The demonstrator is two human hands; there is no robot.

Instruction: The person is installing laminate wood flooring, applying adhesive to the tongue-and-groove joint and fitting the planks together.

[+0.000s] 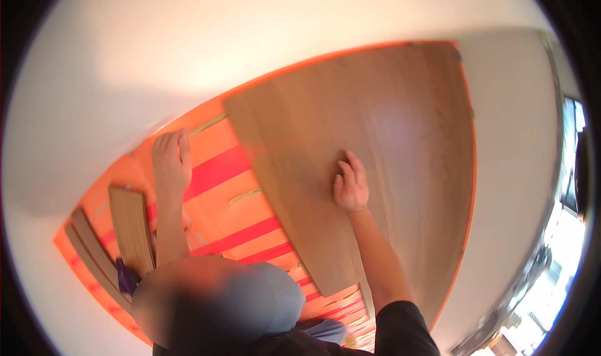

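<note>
My right hand (351,184) is over the brown wood-look flooring (407,149), with its palm turned partly down and its fingers bent and apart. It seems to rest on the boards or just above them; nothing shows in its grasp. My left hand (171,159) is by the white wall's foot at the edge of the orange underlay (216,149). Its fingers are loosely bent, and I see nothing held. A thin tan strip (208,124) lies beside its thumb, between the hand and the flooring's edge.
Cut brown planks (130,221) lie at the left, with a dark purple object (128,278) beside them. Red bands (216,171) cross the underlay. White walls (188,36) rise around the floor. A blurred head and grey clothing (275,299) cover the lower middle.
</note>
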